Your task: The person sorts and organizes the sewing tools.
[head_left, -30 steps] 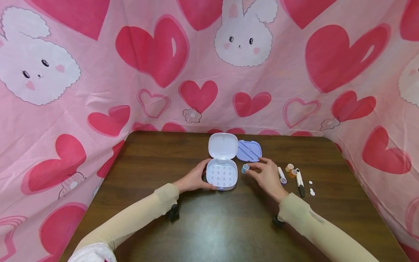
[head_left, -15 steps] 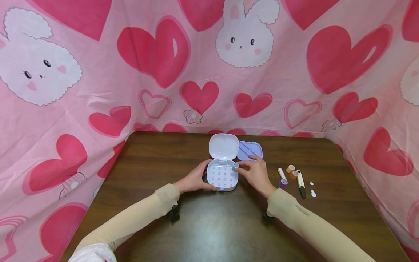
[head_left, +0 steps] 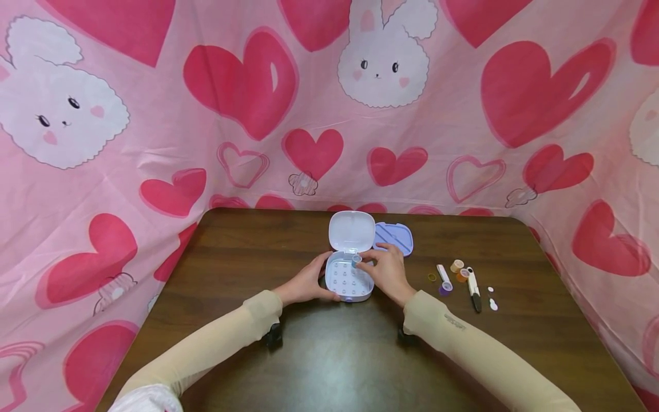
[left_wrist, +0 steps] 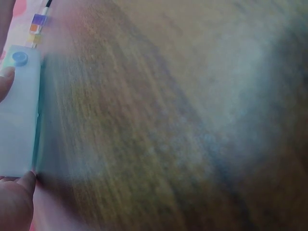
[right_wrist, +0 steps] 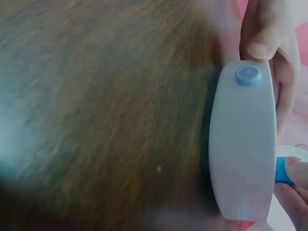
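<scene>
A small white sewing box [head_left: 364, 295] stands on the table with its lid [head_left: 352, 230] raised; rows of little pegs line its inside. My left hand [head_left: 308, 281] grips the box by its left side, thumb at the front corner. Between the thumb and fingers of my right hand [head_left: 390, 273] is a blue thread spool [head_left: 357, 260], held over the back right part of the box. The right wrist view shows the blue spool [right_wrist: 281, 170] pinched just behind the box wall [right_wrist: 243, 144]. Whether the spool touches a peg cannot be seen.
A lilac tray [head_left: 401, 237] lies behind my right hand. To the right are cream [head_left: 457, 265], orange [head_left: 463, 275] and purple [head_left: 445, 289] spools, a white stick-like piece [head_left: 441, 272], a white tool with a black end [head_left: 474, 290], a yellowish ring [head_left: 432, 277] and small white pieces [head_left: 493, 304].
My right hand has carried the blue spool leftward, from beside the box to above its inside. The left hand has kept its grip on the box.
</scene>
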`<action>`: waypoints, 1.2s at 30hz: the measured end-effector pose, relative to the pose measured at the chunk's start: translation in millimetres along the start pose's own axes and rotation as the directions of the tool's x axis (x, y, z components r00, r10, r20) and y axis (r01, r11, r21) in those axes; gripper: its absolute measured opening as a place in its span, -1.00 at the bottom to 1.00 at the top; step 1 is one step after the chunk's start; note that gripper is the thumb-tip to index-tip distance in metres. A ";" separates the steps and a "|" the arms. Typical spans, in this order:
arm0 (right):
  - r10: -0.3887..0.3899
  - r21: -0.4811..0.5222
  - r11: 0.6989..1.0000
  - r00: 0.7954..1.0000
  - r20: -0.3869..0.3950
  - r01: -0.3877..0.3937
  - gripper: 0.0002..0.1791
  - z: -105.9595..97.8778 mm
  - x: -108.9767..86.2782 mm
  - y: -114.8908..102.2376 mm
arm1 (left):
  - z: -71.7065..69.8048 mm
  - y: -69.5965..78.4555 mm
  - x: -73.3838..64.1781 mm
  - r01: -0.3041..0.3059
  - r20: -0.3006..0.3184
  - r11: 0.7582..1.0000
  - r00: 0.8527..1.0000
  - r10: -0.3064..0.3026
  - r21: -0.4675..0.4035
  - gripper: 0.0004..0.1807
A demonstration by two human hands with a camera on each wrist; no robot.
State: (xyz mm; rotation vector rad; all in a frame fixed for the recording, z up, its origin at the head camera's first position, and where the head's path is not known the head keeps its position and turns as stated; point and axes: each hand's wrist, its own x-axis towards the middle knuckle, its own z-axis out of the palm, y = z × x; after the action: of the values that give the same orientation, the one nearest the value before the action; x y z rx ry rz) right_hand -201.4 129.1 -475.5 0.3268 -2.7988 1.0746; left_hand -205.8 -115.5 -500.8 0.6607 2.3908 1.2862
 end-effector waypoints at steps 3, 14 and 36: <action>-0.001 -0.023 1.000 1.000 -0.003 0.001 -0.73 5.7 2.5 -2.8 | 0.2 -0.8 0.0 -0.006 -0.005 1.000 1.000 0.006 -0.005 0.22; -0.001 -0.063 0.998 0.998 -0.071 -0.004 -0.73 14.5 -4.1 -12.9 | 0.4 -1.7 0.2 -0.008 0.000 1.000 1.000 0.008 -0.012 0.22; -0.092 -0.094 0.992 0.995 -0.049 0.087 -0.71 32.9 6.3 -22.5 | 0.1 -3.9 0.8 -0.027 -0.005 1.000 1.000 0.027 0.001 0.21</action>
State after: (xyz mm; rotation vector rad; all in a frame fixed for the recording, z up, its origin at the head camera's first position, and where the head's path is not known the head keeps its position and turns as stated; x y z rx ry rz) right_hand -203.3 89.7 -484.2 0.4035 -2.7467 0.9186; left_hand -207.4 -116.8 -504.3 0.6936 2.3940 1.2995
